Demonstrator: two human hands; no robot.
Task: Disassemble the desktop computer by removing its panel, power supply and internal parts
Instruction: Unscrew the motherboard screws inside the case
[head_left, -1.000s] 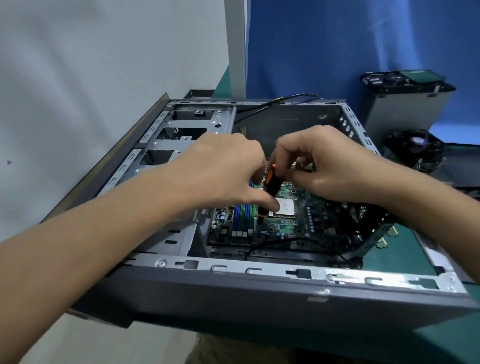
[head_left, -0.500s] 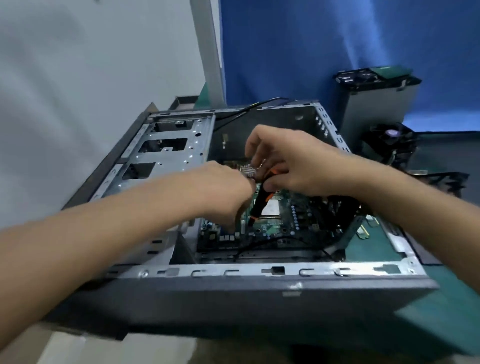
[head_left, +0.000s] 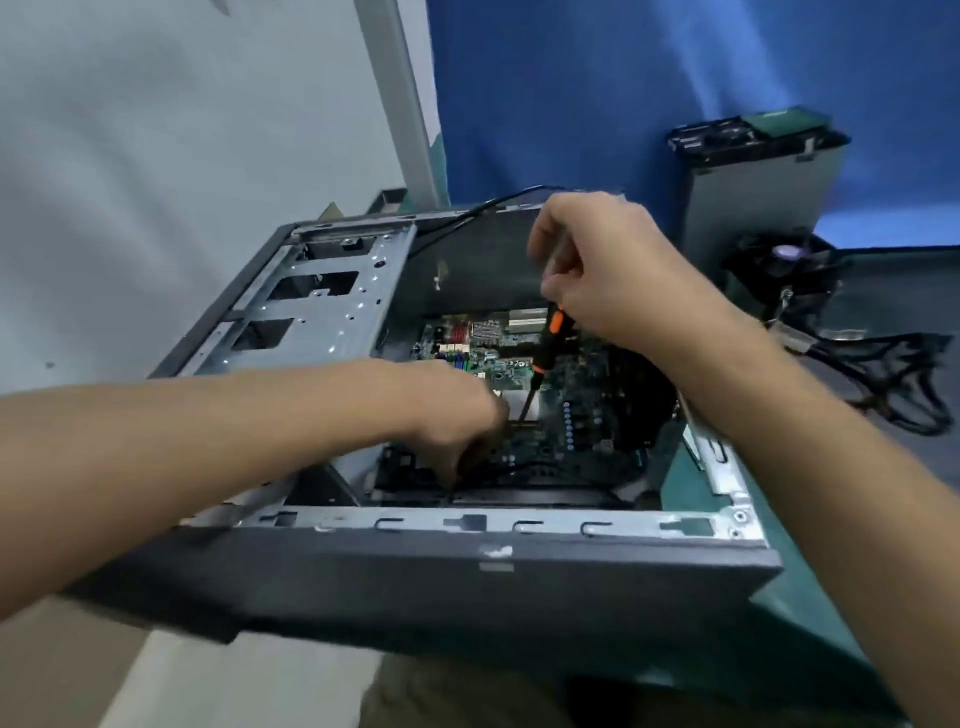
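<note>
The right hand (head_left: 613, 280) grips a screwdriver (head_left: 546, 347) by its black and orange handle. The thin metal tip points down at the green board (head_left: 493, 361) inside the case (head_left: 467, 582). The left hand (head_left: 457, 415) is lower, just beside the tip, and reaches into the case with bent fingers. They are hidden and blurry, so I cannot tell if they hold anything. The case is a grey metal box with its side off, lying on the green worktop (head_left: 789, 613). A shiny rack (head_left: 332, 312) with square holes fills its left part. Behind on the right are a grey box (head_left: 758, 197), a round black fan (head_left: 784, 260) and tangled black wires (head_left: 893, 364).
</note>
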